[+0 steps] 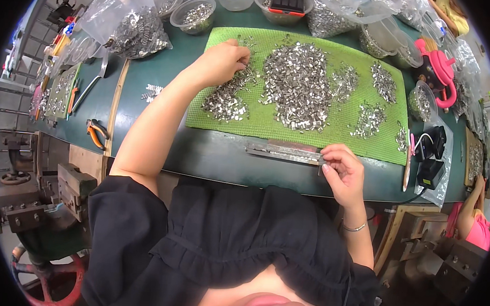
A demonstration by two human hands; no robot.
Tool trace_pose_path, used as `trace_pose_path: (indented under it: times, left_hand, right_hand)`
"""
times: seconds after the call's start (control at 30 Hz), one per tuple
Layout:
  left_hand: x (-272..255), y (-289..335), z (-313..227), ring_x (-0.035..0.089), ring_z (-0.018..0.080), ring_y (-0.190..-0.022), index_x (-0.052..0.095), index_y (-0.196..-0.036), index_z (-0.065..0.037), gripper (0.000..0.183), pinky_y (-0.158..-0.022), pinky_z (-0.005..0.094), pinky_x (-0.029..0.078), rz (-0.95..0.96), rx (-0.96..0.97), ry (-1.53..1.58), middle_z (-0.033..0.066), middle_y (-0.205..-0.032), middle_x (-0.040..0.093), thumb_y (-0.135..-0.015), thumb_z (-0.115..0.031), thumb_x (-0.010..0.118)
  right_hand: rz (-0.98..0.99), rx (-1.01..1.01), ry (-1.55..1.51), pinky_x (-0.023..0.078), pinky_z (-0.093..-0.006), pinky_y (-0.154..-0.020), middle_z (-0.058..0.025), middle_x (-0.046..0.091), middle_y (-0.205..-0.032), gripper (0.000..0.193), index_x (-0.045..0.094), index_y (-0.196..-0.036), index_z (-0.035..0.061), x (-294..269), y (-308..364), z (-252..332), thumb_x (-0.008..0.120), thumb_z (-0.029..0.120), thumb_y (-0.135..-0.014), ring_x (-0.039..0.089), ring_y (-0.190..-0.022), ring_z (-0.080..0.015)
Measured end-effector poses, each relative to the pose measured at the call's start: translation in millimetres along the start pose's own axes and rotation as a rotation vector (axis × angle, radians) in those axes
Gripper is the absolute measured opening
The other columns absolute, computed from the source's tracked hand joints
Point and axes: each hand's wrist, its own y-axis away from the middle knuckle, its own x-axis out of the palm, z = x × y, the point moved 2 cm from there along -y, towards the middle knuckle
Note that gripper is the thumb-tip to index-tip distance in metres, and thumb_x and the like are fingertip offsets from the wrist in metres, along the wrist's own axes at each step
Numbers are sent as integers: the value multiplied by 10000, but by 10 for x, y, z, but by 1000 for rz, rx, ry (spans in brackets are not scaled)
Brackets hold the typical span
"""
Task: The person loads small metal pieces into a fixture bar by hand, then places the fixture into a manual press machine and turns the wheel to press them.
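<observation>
My left hand (223,63) reaches over the upper left of a green textured mat (344,47), its fingers curled together at a heap of small shiny metal pieces (225,105). Whatever lies between those fingertips is too small to make out. Close to the table's front edge, my right hand (344,172) pinches the right end of a long, narrow metal bar (284,152). The bar lies lengthwise just below the mat. A larger heap of small metal pieces (297,86) covers the mat's middle.
Smaller piles of metal pieces (371,120) lie to the right on the mat. Plastic tubs (194,16) and bags (138,31) of parts line the back. Orange-handled pliers (96,133) rest at left; a pink-lidded pot (439,72) stands at right. Another person's arm (469,212) shows far right.
</observation>
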Motion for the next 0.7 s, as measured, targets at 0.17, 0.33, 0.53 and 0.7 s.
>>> trace_pose_path:
  times: [0.17, 0.33, 0.53, 0.7]
  left_hand:
    - [34, 139, -98, 636, 384, -863, 624, -949, -37, 91, -745, 446, 521, -115, 143, 28, 159, -919, 626, -859, -28, 635]
    - [116, 411, -493, 634, 362, -823, 634, -923, -21, 106, -707, 440, 520, -121, 313, 153, 146, -878, 604, -823, 6, 612]
    - [280, 604, -819, 654, 312, -874, 678, -968, -38, 167, -815, 428, 499, -69, 438, 132, 111, -972, 669, -806, -25, 641]
    - [305, 617, -757, 667, 292, -812, 704, -937, -46, 109, -778, 391, 494, -215, 442, 242, 74, -831, 698, -828, -57, 704]
  right_hand:
    - [7, 11, 6, 518, -231, -691, -130, 591, -1098, 142, 614, -1000, -88, 15, -13, 19, 605, -108, -860, 579, -832, -113]
    - [-2, 7, 17, 509, -224, -689, -133, 585, -1108, 152, 616, -1011, -92, 24, -16, 22, 599, -116, -862, 571, -820, -109]
    - [-74, 37, 26, 484, -213, -656, -98, 610, -1024, 113, 630, -972, -65, 103, -114, 46, 622, -91, -862, 572, -789, -95]
    - [13, -383, 764, 493, -358, -674, -91, 632, -908, 148, 663, -916, 32, 347, -538, 305, 705, -4, -778, 604, -794, -272]
